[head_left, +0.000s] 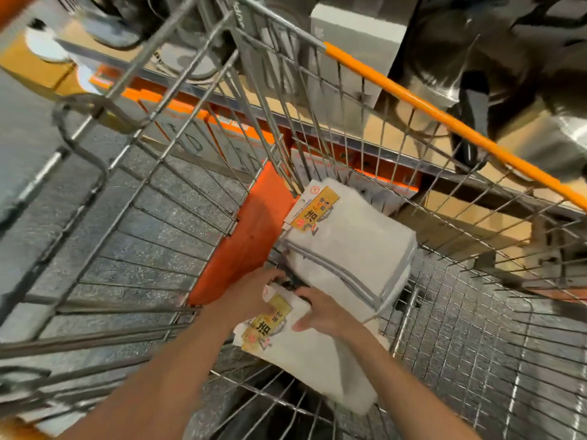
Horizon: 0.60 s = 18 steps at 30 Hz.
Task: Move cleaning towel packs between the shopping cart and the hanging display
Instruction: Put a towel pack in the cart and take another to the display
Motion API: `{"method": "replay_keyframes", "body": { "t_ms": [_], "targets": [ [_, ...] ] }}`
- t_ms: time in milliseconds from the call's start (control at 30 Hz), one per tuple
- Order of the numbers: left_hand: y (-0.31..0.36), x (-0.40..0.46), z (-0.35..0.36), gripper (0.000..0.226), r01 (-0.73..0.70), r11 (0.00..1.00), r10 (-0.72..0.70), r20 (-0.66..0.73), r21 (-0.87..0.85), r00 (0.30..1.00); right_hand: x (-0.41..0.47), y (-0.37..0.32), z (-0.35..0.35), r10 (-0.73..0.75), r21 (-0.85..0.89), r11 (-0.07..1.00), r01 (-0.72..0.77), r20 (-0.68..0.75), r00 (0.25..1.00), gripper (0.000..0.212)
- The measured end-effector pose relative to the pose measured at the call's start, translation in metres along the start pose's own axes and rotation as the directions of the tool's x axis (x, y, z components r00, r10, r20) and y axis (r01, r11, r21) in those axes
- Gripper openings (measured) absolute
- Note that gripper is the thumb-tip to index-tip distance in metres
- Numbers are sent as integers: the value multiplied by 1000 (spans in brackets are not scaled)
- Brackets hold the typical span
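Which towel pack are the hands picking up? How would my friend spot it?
Look inside the wire shopping cart with the orange handle. Two white towel packs lie there. It's the nearer towel pack, under both hands, not the farther pack with grey stripes.

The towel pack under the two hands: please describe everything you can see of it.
The near towel pack is a white, fluffy-looking folded cloth with a yellow paper label bearing dark characters at its upper left end. It lies tilted inside the wire shopping cart, its far end beside a second pack. The left hand holds its label end, and the right hand grips its top edge, thumb on the cloth. Its lower end is blurred.
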<state>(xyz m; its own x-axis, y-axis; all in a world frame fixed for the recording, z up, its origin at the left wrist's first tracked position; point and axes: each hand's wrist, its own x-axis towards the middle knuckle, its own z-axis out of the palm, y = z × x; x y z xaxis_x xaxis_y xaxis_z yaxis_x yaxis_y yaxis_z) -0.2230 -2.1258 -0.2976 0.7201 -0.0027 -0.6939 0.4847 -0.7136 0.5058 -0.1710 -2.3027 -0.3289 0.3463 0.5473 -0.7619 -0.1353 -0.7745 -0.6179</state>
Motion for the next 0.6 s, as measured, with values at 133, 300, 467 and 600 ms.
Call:
{"method": "replay_keyframes", "body": {
  "t_ms": [133, 300, 467, 600],
  "targets": [
    [-26, -4, 28, 75, 39, 999, -40, -18, -7, 999, 13, -2, 11, -11, -113, 994, 7, -35, 999, 67],
    [-35, -1, 40, 80, 46, 999, -45, -58, 9, 997, 20, 5, 20, 74, -125, 990, -66, 67, 995, 104],
    [-35, -2, 39, 102, 70, 996, -73, -52, -62, 996, 22, 0, 22, 46, -183, 982, -40, 25, 999, 110],
    [-33, -4, 40, 116, 105, 987, -109, -31, -120, 994, 25, -7, 23, 21, -271, 963, -6, 52, 998, 107]
  ]
}}
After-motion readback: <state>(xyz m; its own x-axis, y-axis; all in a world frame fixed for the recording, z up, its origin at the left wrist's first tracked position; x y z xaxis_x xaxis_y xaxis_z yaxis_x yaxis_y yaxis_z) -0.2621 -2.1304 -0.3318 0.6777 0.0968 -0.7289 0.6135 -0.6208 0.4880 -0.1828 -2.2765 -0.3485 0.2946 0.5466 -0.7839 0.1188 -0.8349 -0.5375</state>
